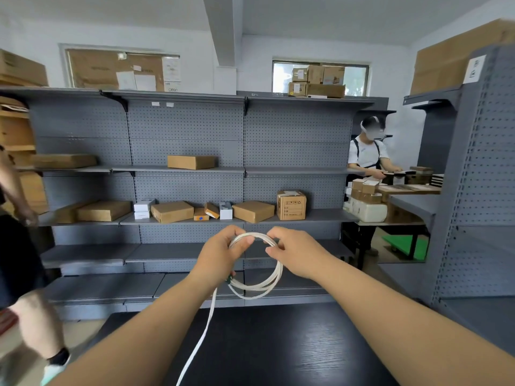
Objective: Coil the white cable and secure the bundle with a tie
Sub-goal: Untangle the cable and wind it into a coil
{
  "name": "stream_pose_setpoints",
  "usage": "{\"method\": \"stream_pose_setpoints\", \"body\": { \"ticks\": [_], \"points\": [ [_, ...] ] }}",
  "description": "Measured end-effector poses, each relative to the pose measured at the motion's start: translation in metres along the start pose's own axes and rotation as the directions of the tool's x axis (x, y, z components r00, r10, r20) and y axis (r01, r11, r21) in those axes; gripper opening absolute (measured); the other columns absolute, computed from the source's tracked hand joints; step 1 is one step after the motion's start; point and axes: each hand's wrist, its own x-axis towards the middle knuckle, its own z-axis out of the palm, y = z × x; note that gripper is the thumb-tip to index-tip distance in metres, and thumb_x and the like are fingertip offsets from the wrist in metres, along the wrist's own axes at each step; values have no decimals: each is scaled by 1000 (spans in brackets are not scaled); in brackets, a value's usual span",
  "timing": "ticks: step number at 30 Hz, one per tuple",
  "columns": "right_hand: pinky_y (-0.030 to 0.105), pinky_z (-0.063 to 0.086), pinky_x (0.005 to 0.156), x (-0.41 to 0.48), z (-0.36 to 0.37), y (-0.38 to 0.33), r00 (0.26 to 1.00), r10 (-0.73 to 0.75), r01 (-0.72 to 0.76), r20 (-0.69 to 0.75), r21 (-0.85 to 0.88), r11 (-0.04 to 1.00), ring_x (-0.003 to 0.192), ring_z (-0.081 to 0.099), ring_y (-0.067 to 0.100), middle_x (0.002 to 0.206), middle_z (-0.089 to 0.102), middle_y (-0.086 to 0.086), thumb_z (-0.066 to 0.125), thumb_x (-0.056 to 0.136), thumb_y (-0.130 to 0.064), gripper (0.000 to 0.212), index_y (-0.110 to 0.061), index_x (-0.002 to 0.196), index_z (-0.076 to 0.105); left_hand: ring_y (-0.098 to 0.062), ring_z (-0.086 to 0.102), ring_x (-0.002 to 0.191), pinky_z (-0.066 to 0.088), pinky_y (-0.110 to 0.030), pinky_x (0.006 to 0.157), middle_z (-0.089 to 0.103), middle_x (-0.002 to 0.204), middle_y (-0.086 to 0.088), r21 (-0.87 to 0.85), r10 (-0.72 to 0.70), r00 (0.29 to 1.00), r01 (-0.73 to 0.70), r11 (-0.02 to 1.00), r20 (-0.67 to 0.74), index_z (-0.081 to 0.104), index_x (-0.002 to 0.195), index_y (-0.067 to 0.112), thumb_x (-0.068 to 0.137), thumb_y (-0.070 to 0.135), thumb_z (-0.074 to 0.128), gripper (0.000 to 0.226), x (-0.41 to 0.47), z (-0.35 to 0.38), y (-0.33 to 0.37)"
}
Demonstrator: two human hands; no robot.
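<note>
The white cable (271, 280) hangs in several round loops held up in front of me, above the far edge of the dark table (278, 346). My left hand (223, 250) grips the top left of the loops, fingers curled round the strands. At the top right of the coil my right hand (292, 250) pinches the strands. A loose tail of the cable runs from below my left wrist down to the bottom edge of the view. A small dark piece shows on the cable just under my left hand; what it is I cannot tell. No tie is in view.
Grey pegboard shelving (189, 129) with cardboard boxes (171, 211) stands right behind the table. More grey shelving (479, 176) rises on the right. A person (367, 154) works at a bench at the back right. Another person's leg (33, 324) is at the left edge.
</note>
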Motion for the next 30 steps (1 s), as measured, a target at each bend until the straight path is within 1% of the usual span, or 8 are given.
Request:
{"method": "stream_pose_setpoints", "body": {
  "ticks": [4, 8, 11, 13, 16, 20, 26, 30],
  "points": [
    [34, 44, 69, -2, 9, -1, 996, -34, 26, -79, -94, 995, 83, 58, 27, 90, 62, 7, 48, 95, -28, 14, -20, 106, 52, -12, 42, 45, 36, -14, 37, 43, 61, -3, 32, 35, 999, -35, 999, 14, 55, 81, 18, 92, 29, 56, 15, 0, -1, 0],
    [29, 40, 67, 0, 16, -1, 994, -5, 6, -112, 6, 1000, 79, 54, 22, 87, 57, 1, 48, 96, -26, 16, -20, 110, 54, -5, 40, 42, 36, -12, 40, 43, 61, 2, 28, 27, 999, -27, 999, -19, 58, 85, 14, 91, 31, 56, 18, -1, 1, -7],
    [31, 46, 67, 2, 21, -2, 991, 42, -32, -130, 78, 996, 78, 55, 21, 86, 57, 1, 48, 97, -26, 16, -21, 110, 55, -7, 41, 46, 43, -19, 47, 42, 61, 2, -128, -53, 999, 51, 990, -12, 59, 91, 12, 90, 35, 57, 23, -3, 3, -12],
    [38, 55, 74, 4, 23, -1, 988, 87, -64, -129, 169, 984, 80, 59, 24, 85, 57, 1, 49, 96, -25, 14, -20, 107, 57, -12, 45, 48, 44, -26, 54, 46, 61, 0, -241, -118, 993, 111, 964, -13, 59, 88, 12, 90, 37, 56, 25, -3, 2, -14],
    [46, 57, 79, 8, 27, 0, 980, 157, -117, -122, 285, 951, 86, 62, 27, 84, 58, 2, 50, 95, -23, 11, -20, 101, 58, -16, 49, 52, 40, -24, 53, 52, 64, -2, -391, -215, 977, 202, 898, 11, 59, 83, 12, 94, 42, 46, 34, -3, -1, -18],
    [46, 59, 76, 13, 33, 1, 963, 257, -188, -83, 478, 858, 86, 63, 30, 82, 58, 7, 51, 95, -19, 7, -18, 93, 59, -22, 52, 57, 47, -32, 67, 59, 69, -7, -669, -276, 946, 318, 672, 173, 62, 90, 8, 94, 51, 32, 53, -7, -8, -25],
    [45, 59, 79, 19, 39, -1, 927, 375, -275, 4, 688, 672, 80, 61, 24, 83, 57, 8, 53, 95, -16, 5, -18, 95, 58, -21, 60, 67, 47, -33, 72, 66, 80, -6, -686, -200, 949, 316, 655, 246, 64, 102, 7, 73, 48, 53, 52, -18, -13, -46],
    [45, 59, 78, 20, 46, -4, 911, 412, -303, 28, 723, 621, 85, 62, 27, 87, 58, 10, 53, 95, -14, 11, -21, 87, 57, -19, 60, 69, 47, -32, 76, 65, 81, -5, -720, -205, 931, 364, 591, 302, 63, 108, 2, 74, 53, 49, 62, -15, -21, -53]
  ]
}}
